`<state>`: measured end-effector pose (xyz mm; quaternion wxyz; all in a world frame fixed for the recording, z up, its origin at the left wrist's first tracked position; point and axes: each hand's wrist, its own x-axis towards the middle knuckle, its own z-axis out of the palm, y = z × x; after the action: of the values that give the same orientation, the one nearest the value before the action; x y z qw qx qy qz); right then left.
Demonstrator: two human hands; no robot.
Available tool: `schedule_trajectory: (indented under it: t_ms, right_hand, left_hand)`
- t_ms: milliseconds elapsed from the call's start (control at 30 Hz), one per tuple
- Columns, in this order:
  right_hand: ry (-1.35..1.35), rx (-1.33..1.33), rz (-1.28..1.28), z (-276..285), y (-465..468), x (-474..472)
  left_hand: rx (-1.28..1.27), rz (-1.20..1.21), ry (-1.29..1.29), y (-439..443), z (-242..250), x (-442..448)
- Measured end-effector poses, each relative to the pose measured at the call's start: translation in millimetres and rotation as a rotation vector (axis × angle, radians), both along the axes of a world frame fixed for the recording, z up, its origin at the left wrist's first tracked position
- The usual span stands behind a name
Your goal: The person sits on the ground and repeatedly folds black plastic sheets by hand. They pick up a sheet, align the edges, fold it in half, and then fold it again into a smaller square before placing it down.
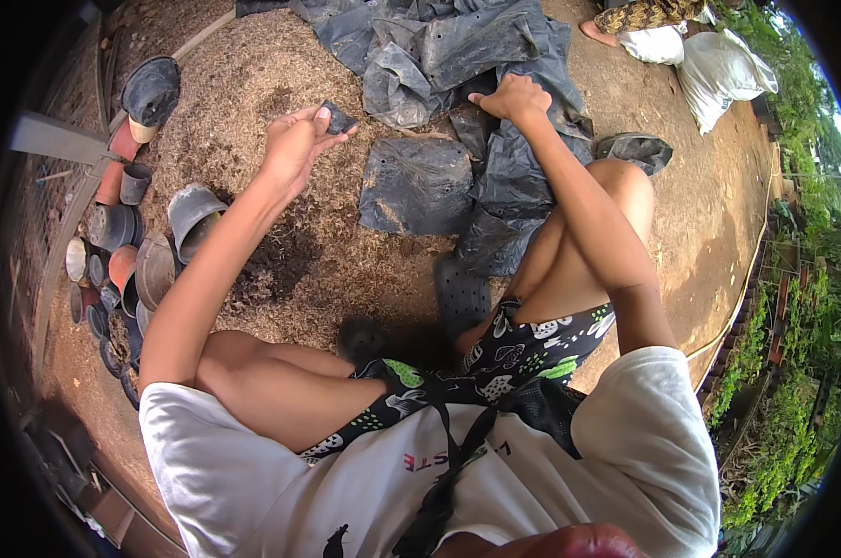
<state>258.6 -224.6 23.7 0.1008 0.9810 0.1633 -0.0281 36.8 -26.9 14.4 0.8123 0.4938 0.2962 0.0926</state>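
Observation:
My left hand [292, 145] is raised over brown husk-like litter [242, 77], pinching a small dark piece [339, 117], perhaps plastic, between thumb and fingers. My right hand [517, 97] is at the pile of black plastic grow bags [476, 42], thumb pointing left and fingers curled; whether it grips a bag cannot be told. Between the hands and nearer to me, a flattened black grow bag [416, 185] with small holes lies on the ground. More crumpled bags [511, 174] lie beneath my right forearm.
Plastic pots [194, 220] and a clay-coloured pot [122, 266] crowd the left side. Dark soil [281, 261] lies near my left knee. Another grow bag [634, 152] is beyond my right knee. White sacks [724, 77] and another person's foot [600, 33] are at the upper right.

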Motion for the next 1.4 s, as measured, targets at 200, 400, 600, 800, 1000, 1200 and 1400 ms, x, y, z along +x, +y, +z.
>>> schedule_trajectory:
  t_ms: [200,400,600,800,1000,1200,1400]
  right_hand:
    - [0.015,0.046,-0.099,-39,-21,37]
    - [-0.086,0.218,-0.097,35,-10,34]
    - [-0.419,0.441,-0.129,120,-39,23]
    - [-0.560,0.851,0.100,139,-54,26]
    - [-0.391,0.929,0.254,131,-16,-6]
    - [-0.162,0.892,0.393,132,6,-31]
    - [-0.102,0.869,0.336,130,20,-49]
  left_hand:
    - [0.126,-0.057,0.017,-6,-3,3]
    - [0.154,-0.013,0.019,2,-1,-2]
    - [0.308,-0.032,0.014,2,17,0]
    - [0.566,0.098,-0.314,-8,56,8]
    - [1.172,-0.124,-0.658,-47,93,12]
    - [1.198,-0.271,-0.468,-58,70,41]
    - [1.404,-0.149,-0.341,-49,77,42]
